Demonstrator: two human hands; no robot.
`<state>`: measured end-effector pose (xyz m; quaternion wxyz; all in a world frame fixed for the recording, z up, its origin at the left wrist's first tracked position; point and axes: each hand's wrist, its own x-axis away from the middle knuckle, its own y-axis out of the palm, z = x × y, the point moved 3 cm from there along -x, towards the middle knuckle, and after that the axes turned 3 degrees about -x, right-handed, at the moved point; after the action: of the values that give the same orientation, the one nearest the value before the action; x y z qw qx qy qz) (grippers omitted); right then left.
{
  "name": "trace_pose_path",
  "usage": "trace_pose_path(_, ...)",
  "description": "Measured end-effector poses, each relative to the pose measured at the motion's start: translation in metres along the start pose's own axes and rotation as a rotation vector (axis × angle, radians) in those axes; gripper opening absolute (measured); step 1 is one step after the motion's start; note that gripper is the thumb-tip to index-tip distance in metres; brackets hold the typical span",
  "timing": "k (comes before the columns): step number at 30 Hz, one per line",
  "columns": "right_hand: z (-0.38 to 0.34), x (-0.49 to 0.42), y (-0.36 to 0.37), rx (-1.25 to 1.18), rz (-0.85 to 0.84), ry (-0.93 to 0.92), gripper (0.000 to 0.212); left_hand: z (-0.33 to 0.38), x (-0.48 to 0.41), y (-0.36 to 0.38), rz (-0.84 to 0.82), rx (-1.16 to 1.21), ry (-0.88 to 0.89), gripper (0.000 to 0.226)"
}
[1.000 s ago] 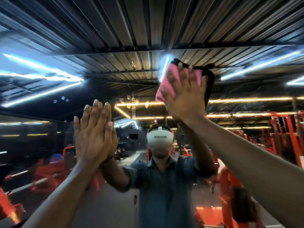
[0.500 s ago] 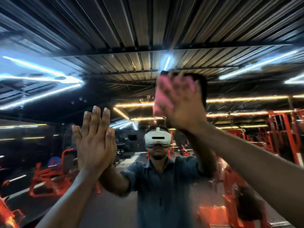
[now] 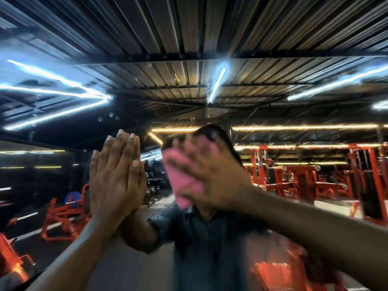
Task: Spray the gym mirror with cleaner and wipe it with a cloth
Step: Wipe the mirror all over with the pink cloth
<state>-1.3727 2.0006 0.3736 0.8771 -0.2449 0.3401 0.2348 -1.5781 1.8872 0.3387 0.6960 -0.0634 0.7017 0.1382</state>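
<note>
Two hands meet the mirror (image 3: 63,185): left hand (image 3: 117,177) flat, fingers straight and together; right hand (image 3: 212,179), motion-blurred, presses a pink cloth (image 3: 182,177) mid-glass with spread fingers, hiding the reflected head; grip detail unclear.

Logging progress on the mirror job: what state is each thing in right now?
Left hand: flat, fingers straight, pressed on the mirror.
Right hand: spread over the cloth, motion-blurred.
Pink cloth: bunched, pressed to the glass.
Mirror: droplets visible near its centre.
Ceiling lights: on, reflected.
</note>
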Motion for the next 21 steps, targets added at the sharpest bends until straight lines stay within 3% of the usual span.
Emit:
trace_pose_path(4,0.103,-0.054,-0.039,0.049,0.189,0.651,0.085,-0.036,-0.016,-0.006,0.051,-0.029,-0.03,0.062)
trace_pose_path(6,0.108,-0.063,-0.04,0.072,0.228,0.818,0.083,-0.064,-0.024,-0.006,0.027,-0.031,-0.004,0.061)
trace_pose_path(8,0.067,-0.067,-0.027,0.089,0.228,0.742,0.08,-0.089,-0.029,0.003,0.011,-0.083,0.007,0.061)
trace_pose_path(12,-0.078,-0.045,0.021,0.031,0.064,0.216,0.075,-0.124,-0.031,0.017,0.014,-0.166,-0.027,0.06)
trace_pose_path(15,-0.124,-0.038,0.041,0.065,-0.053,-0.059,0.073,-0.135,-0.03,0.008,-0.026,-0.088,-0.024,0.064)
trace_pose_path(17,-0.103,-0.058,0.035,0.073,-0.036,-0.021,0.075,-0.131,-0.03,0.002,-0.036,-0.042,-0.03,0.064)
trace_pose_path(21,-0.029,-0.108,0.005,0.16,0.127,0.565,0.079,-0.131,-0.03,-0.002,-0.072,0.014,-0.026,0.063)
